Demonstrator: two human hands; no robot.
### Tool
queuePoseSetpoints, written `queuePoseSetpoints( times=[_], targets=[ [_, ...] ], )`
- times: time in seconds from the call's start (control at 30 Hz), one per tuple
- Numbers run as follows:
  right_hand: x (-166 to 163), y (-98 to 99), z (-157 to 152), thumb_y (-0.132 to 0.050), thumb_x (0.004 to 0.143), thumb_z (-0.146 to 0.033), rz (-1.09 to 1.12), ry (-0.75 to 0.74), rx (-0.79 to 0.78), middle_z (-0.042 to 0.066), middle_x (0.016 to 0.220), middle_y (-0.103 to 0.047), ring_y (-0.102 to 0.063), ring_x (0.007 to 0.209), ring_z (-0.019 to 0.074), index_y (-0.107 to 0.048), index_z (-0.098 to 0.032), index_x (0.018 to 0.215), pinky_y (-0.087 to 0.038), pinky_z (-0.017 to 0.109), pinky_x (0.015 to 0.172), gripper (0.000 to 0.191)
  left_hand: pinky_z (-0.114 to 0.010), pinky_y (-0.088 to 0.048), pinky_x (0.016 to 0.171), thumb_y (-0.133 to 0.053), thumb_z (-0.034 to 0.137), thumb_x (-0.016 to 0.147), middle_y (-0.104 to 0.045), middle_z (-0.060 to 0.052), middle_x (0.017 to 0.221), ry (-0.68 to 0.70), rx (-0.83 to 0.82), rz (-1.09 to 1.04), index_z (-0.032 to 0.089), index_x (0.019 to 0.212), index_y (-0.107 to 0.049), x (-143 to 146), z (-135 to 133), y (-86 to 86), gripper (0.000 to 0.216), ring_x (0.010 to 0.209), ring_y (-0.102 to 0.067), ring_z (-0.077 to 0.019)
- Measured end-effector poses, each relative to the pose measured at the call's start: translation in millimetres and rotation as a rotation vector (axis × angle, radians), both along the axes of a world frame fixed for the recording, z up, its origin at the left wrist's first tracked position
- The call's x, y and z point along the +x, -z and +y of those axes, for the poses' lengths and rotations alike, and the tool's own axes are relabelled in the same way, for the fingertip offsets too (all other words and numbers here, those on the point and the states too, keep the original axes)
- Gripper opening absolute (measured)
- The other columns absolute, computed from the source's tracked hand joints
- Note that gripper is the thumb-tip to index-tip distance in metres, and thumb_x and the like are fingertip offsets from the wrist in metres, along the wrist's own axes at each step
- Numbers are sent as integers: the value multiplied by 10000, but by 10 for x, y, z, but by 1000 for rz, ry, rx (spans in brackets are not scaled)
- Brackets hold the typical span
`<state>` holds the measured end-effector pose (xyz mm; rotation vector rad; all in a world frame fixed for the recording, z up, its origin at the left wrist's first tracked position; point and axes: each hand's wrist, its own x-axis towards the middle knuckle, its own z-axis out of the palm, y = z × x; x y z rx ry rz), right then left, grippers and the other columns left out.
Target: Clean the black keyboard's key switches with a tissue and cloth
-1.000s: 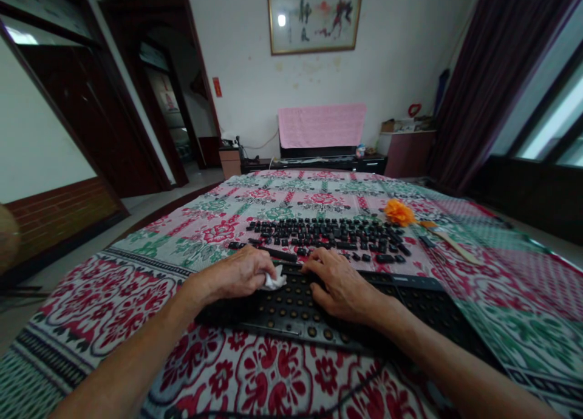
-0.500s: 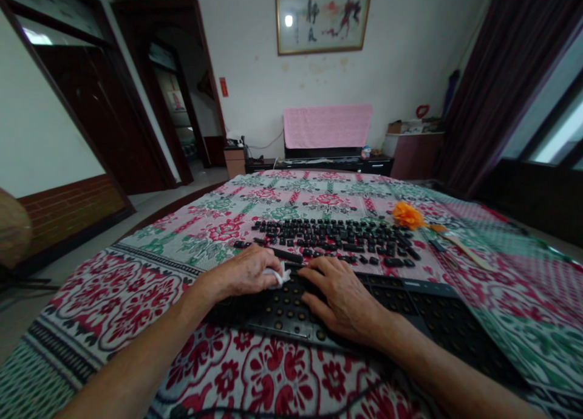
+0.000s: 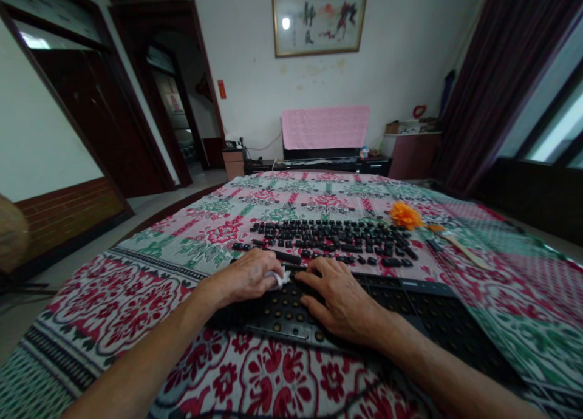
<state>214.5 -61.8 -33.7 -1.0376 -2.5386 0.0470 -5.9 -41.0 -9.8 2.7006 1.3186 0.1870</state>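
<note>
Tablecloth (image 3: 127, 313): one, patterned, lay under one black keyboard (image 3: 291, 309).
Left hand (image 3: 250, 275): fingers pinched one white wipe (image 3: 282, 278) at the keyboard.
Keycaps (image 3: 350, 248): dozens, loose beyond the keyboard.
Right hand (image 3: 339, 297): fingers rested slightly spread on it.
Flower (image 3: 404, 215): one, orange, beside the keycaps.

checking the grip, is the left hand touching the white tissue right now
Touching. The head view shows the white tissue bunched directly against the fingers of the left hand, with no gap between them, over the black keyboard.
</note>
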Motion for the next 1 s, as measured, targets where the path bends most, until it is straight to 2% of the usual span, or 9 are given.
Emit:
queuePoseSetpoints(
  times=[0.1, 0.27, 0.43, 0.53, 0.63, 0.77, 1.0],
  targets=[
    [0, 1, 3, -434, 781, -363, 1, 3, -4, 82, 974, -454, -390, 909, 225, -512, -236, 1085, -305, 398, 802, 338, -233, -355, 747, -449, 191, 736, -571, -14, 837, 4, -19, 5, 217, 888, -604, 16, -11, 11, 219, 813, -502, -139],
    [3, -11, -1, -438, 780, -365, 1, 6, -7, 82, 968, -456, -390, 909, 224, -514, -233, 1083, -299, 394, 803, 339, -207, -361, 718, -453, 174, 722, -603, 9, 817, 28, -113, 1, 220, 875, -613, -106, 26, -63, 226, 775, -520, -119],
    [2, -19, -1, -432, 784, -368, -3, 8, -4, 82, 989, -454, -386, 925, 222, -507, -230, 1085, -295, 390, 816, 340, -223, -360, 720, -440, 189, 743, -580, -16, 834, -42, 44, -55, 205, 884, -603, 17, 73, -48, 215, 784, -509, -127],
    [1, -9, 5, -433, 781, -381, -6, 13, -2, 86, 999, -453, -384, 928, 224, -505, -226, 1087, -292, 392, 818, 350, -228, -361, 719, -422, 144, 736, -566, -23, 822, 3, 98, -29, 198, 882, -595, 59, 92, 21, 233, 772, -504, -128],
    [4, -4, 9, -435, 780, -381, -9, 8, 1, 87, 987, -456, -386, 922, 224, -509, -222, 1087, -293, 392, 813, 354, -234, -361, 732, -418, 116, 717, -557, -21, 809, -30, 104, 25, 198, 867, -596, -72, 124, 56, 247, 775, -498, -130],
    [9, -14, 8, -431, 783, -368, -3, 8, 6, 82, 966, -460, -392, 906, 216, -514, -219, 1082, -300, 389, 804, 345, -244, -354, 749, -446, 113, 684, -562, -10, 800, -129, 76, 78, 201, 831, -611, -260, 145, 0, 238, 784, -499, -132],
    [15, -18, 10, -435, 777, -385, 0, 2, -1, 77, 957, -458, -391, 904, 218, -518, -226, 1076, -298, 390, 802, 349, -218, -350, 747, -450, 150, 710, -570, 5, 831, 16, -12, 28, 234, 872, -617, -23, 34, -52, 248, 803, -495, -120]
  ],
)
